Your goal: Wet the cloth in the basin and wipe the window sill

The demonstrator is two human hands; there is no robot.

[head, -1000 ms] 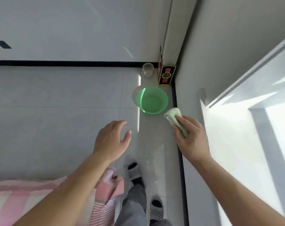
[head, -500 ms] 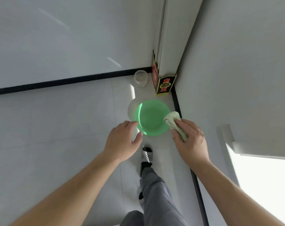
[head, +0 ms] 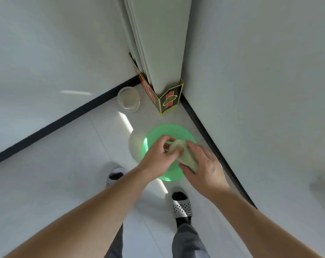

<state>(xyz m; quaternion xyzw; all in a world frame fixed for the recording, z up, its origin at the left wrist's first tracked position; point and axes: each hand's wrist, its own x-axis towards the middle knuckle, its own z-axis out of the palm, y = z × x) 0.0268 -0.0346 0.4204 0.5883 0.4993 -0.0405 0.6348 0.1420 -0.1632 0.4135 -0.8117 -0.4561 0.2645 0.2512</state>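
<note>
My left hand (head: 156,155), open and empty half a second earlier, had closed in and pinched the cloth (head: 184,154) at its 10 o'clock end. My right hand (head: 204,164) gripped the 4 o'clock end. Cloth was held over the green basin (head: 169,129), wetness indeterminable. Judgement: dipping was next; sill wiping not begun.

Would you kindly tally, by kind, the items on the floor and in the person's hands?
Green basin: 1
Cloth: 1
Clear tub: 1
Printed carton: 1
Slippers: 2
Total: 6
</note>
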